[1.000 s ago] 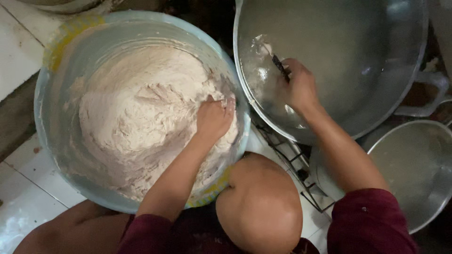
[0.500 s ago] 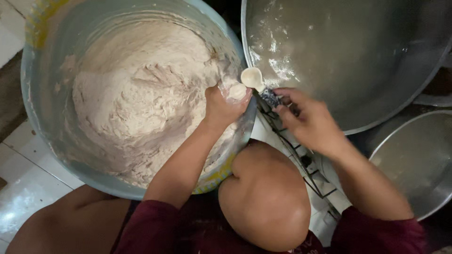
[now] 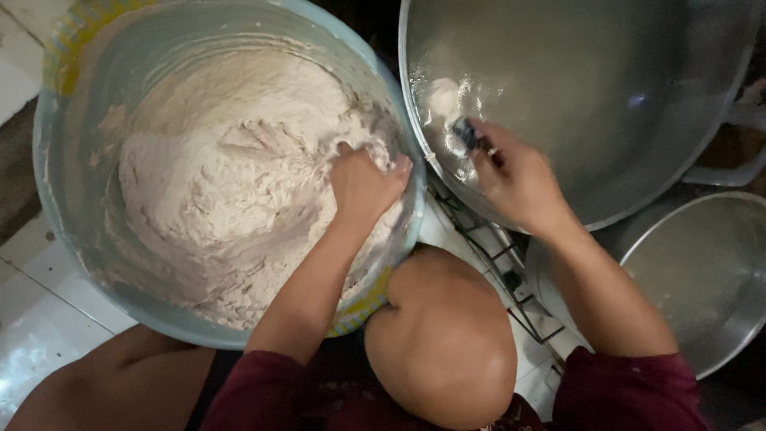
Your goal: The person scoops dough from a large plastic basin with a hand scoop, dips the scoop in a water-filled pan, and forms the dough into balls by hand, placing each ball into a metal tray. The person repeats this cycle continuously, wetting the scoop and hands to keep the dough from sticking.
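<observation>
Fingers: left hand (image 3: 363, 185) in dough (image 3: 231, 175) | right hand (image 3: 515, 179) gripping spoon (image 3: 467, 134) over wok (image 3: 638, 104)

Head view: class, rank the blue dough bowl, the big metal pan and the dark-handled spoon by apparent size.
1-2. Blue dough bowl and big metal pan: alike; the pan is cropped, so unranked.
3. Dark-handled spoon.

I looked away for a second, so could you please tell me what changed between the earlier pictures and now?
The right hand carried its spoon from the pan over to the dough, then back into the pan. The left hand stayed buried in the dough at the tub's right edge. Tub and pans stayed put.
</observation>
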`<state>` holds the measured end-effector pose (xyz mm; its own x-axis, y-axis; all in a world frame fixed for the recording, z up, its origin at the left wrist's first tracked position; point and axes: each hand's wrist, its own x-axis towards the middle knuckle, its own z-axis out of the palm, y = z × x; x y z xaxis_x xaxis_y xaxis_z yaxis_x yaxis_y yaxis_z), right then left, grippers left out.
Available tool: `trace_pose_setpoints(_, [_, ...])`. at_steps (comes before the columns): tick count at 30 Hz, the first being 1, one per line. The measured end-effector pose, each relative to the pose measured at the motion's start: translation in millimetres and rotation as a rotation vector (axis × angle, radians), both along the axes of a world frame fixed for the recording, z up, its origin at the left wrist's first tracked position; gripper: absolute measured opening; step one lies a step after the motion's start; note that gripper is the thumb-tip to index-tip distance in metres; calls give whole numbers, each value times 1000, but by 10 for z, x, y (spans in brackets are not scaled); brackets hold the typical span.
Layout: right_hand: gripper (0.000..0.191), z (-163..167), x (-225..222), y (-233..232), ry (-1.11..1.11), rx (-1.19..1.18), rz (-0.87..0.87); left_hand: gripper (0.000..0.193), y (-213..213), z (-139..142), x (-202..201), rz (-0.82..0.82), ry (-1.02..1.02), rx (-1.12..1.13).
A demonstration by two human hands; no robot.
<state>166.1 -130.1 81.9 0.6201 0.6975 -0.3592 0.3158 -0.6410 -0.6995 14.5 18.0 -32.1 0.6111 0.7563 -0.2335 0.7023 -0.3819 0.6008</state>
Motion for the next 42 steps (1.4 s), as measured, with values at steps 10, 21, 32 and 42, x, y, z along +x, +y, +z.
trace_pose_setpoints(10, [39, 178, 168, -12, -86, -136, -16, 17, -116, 32, -20, -6, -586, -14])
trace_pose_setpoints(21, [38, 299, -412, -6, 181, -30, 143, 18, -122, 30, 14, -44, -442, -152])
trace_pose_setpoints(32, [44, 39, 140, 20, -207, 10, 98, 46, -99, -22, -138, -94, -87, 18])
trace_pose_setpoints(42, [44, 350, -93, -102, -47, -89, 123, 19, -192, 44, -117, 36, -601, -74])
